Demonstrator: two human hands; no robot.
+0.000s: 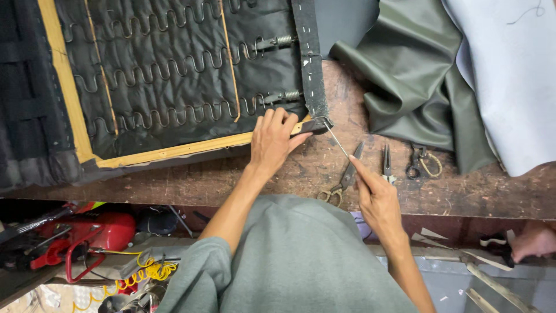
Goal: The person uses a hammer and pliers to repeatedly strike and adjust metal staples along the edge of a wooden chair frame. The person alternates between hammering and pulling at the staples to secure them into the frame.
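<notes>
Gripped between thumb and fingertips of the right hand (pixel 375 194): a thin metal needle (pixel 337 141), slanting up and left, its far tip at the corner of the black fabric strip (pixel 311 64). Right forearm rises from the lower right, wrist bent slightly, hand closed narrowly on the needle's lower end.

Left hand (pixel 273 139): palm down, fingers spread and pressed flat over the corner of the wooden seat frame (pixel 174 150), thumb reaching toward the folded end of the strip. Left forearm extends straight up from a grey sleeve; the hand presses rather than clasps.

Seat frame: lies upside down on the worn wooden workbench (pixel 452 191), showing black quilted lining, zigzag springs (pixel 168 113) and two coil springs near the strip.

On the bench, just right of the right hand: scissors (pixel 343 179) partly under it, small pliers (pixel 387 162), a second dark tool with a cord loop (pixel 421 162).

Upper right: olive-green leather sheet (pixel 405 75), pale grey cloth (pixel 509 75) overlapping it.
</notes>
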